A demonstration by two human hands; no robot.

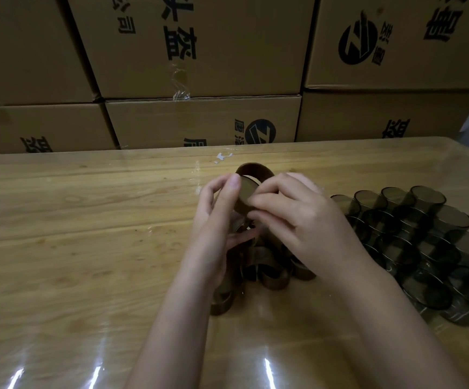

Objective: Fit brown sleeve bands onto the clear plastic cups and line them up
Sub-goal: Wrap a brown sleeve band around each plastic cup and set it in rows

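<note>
Both hands meet over the middle of the wooden table (87, 220). My left hand (216, 223) grips a clear plastic cup (246, 196), with the thumb on its rim. My right hand (292, 217) pinches a brown sleeve band (255, 169) that loops over the cup's far side. Under my hands lies a loose pile of brown bands (267, 273), partly hidden by them. To the right, several banded cups (424, 242) lie on their sides in packed rows.
Stacked cardboard boxes (199, 51) with black print form a wall right behind the table's far edge. A clear glossy film covers the tabletop, with a torn scrap of tape (223, 157) near the back edge.
</note>
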